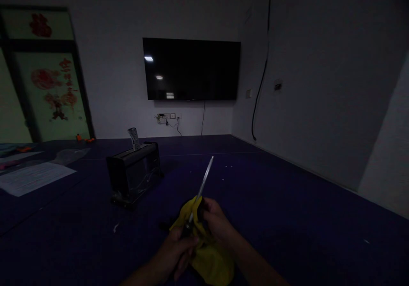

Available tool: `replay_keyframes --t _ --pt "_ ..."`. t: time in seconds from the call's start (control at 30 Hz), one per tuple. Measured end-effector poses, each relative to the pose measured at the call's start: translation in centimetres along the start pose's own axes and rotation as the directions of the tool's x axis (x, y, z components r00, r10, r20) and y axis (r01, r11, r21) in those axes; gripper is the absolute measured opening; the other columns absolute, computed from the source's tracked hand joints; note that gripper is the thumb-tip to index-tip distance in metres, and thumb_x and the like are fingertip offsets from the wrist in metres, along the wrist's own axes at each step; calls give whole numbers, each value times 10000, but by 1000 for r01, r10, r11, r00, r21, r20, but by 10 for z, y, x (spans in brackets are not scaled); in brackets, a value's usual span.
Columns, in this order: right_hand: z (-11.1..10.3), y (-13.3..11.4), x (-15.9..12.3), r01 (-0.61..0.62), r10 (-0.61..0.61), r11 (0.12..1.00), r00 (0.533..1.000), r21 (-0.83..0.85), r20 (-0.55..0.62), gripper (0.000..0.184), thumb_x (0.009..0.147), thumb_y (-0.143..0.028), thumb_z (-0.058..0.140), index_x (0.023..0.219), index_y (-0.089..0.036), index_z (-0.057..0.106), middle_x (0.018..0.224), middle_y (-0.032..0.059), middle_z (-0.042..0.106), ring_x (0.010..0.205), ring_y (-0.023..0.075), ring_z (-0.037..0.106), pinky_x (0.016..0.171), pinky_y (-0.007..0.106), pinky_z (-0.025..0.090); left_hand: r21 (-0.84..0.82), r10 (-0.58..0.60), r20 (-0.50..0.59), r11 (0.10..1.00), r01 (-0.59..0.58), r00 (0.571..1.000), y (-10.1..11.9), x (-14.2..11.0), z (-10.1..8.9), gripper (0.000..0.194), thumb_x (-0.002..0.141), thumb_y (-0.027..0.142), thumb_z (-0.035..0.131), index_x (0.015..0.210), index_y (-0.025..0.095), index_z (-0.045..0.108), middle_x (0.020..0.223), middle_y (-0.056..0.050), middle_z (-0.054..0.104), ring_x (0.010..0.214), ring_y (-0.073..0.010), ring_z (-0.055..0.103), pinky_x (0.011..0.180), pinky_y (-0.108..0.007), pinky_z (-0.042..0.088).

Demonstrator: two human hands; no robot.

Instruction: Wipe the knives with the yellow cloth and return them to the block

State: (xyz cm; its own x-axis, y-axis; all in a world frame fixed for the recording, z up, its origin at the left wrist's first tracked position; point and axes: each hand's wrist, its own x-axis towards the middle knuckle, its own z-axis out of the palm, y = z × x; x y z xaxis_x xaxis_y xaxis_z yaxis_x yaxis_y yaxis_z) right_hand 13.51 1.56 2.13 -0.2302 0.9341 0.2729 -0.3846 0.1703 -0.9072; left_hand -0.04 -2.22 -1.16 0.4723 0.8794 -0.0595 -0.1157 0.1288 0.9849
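My left hand (179, 248) is closed around the dark handle of a screwdriver (205, 178). Its long metal shaft points up and away to the right; the tip is too small to make out. A yellow cloth (213, 264) hangs below and between both hands, and part of it lies behind the shaft. With bent fingers, my right hand (217, 218) grips the cloth's upper edge, close beside the shaft. The fingertips of that hand are partly hidden by the cloth.
A dark rectangular appliance (134, 173) stands on the purple floor (281, 218), left of my hands, with a clear crumpled object (133, 139) on top. Papers (35, 177) and a plastic bag (70, 154) lie farther left. A television (191, 69) hangs on the far wall.
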Motion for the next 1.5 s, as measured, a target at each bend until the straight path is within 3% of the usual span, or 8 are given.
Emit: replay_keyframes --t 0.27,0.6,1.2,1.5 --pt "-9 -4 6 42 -39 999 994 18 -107 258 542 -330 784 682 -151 663 597 2 629 543 123 534 551 231 415 26 -44 27 999 43 999 2 1 -2 449 622 573 638 521 176 454 257 65 376 185 -65 294 248 -178 161" --pt "-12 -7 8 64 -47 995 976 77 -212 308 541 -307 789 783 -165 663 655 5 655 571 149 565 599 269 440 45 -14 53 999 11 999 5 -2 0 428 640 551 638 536 174 464 263 63 394 196 -57 295 266 -171 145" --pt "-5 -5 3 25 -16 997 993 72 -118 331 540 -371 800 751 -150 672 621 9 640 557 138 565 563 246 439 25 -24 33 999 24 999 1 -1 -1 409 671 527 619 547 166 470 273 72 382 199 -48 288 253 -156 162" --pt "-10 -6 7 83 -72 994 988 74 -135 212 542 -261 777 706 -167 680 596 -8 631 521 117 524 520 219 407 35 -20 61 999 18 998 8 -3 -1 464 621 590 639 559 168 456 272 80 385 198 -50 302 247 -155 172"
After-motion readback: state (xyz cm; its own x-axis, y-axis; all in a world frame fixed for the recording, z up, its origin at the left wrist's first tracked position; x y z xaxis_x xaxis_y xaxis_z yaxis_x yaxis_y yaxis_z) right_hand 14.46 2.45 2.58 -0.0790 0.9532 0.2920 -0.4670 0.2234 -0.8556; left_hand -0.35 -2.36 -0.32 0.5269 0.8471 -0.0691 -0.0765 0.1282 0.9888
